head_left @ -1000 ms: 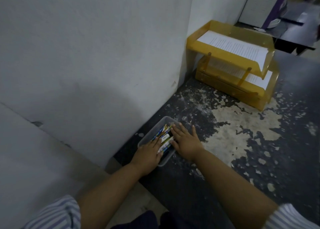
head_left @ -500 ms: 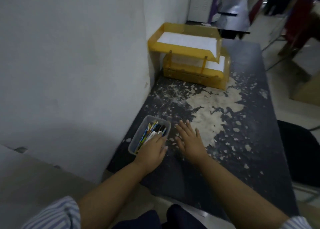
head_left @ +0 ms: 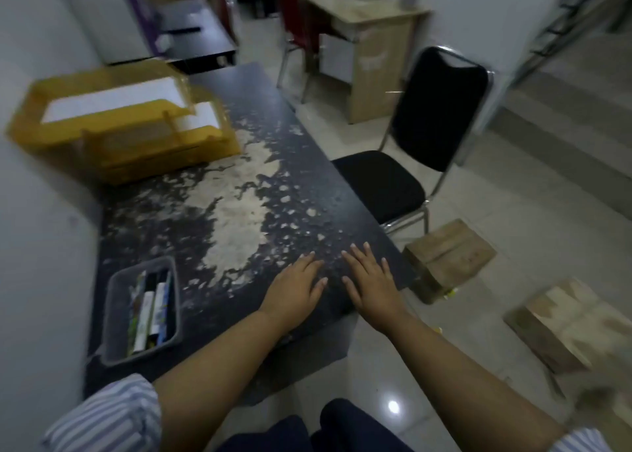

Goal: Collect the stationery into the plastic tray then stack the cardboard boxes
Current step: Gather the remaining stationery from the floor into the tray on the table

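Plastic tray [head_left: 112, 297] is sitting full of pens [head_left: 150, 311] as the left hand [head_left: 297, 287] and right hand [head_left: 372, 284], both released and flat, are leaving it, so stacking the cardboard boxes [head_left: 448, 249] is looming next.

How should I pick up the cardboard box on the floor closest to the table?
Reach down from above and press one hand on each opposite side wall of the cardboard box. Its top flaps look closed and flat, no handle shows, so a two-handed grip seems safest.

L grip [head_left: 295, 289], R grip [head_left: 371, 280] flat over desk [head_left: 301, 191]; stationery [head_left: 150, 311] in tray [head_left: 112, 297].
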`<state>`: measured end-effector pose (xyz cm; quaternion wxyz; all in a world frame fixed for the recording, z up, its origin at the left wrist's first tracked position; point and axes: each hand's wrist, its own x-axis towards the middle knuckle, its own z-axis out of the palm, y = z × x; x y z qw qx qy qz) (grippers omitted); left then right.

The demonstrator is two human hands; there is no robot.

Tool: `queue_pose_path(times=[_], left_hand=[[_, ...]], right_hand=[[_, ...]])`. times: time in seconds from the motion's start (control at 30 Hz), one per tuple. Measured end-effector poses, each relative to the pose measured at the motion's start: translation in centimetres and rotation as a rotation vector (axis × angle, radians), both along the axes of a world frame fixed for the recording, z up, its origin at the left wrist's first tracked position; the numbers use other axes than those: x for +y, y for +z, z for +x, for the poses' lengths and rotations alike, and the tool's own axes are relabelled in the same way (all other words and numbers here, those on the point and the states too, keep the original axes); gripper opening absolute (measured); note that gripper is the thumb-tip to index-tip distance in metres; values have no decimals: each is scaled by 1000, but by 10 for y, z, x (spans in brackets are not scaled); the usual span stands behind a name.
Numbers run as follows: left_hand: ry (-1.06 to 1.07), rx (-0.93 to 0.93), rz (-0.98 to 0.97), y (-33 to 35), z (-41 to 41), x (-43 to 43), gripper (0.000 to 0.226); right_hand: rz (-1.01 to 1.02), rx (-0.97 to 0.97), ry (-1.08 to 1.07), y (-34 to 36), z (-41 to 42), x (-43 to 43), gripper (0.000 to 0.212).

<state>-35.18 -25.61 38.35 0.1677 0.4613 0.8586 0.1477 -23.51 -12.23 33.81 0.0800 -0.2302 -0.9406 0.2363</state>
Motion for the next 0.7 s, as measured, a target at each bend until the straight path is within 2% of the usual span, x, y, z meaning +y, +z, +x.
queue_pose_path(times=[0.3, 0.53, 0.7], left_hand=[[-445, 35, -33, 1, 129, 127, 50], [-599, -58, -50, -12, 258, 186, 45], [-689, -57, -52, -22, 316, 209, 47]], right_hand=[[-41, -83, -440, -5, 197, 54, 51], [-86, -163, -667, -4, 343, 67, 49], [-86, -191, -767, -9, 406, 77, 48]])
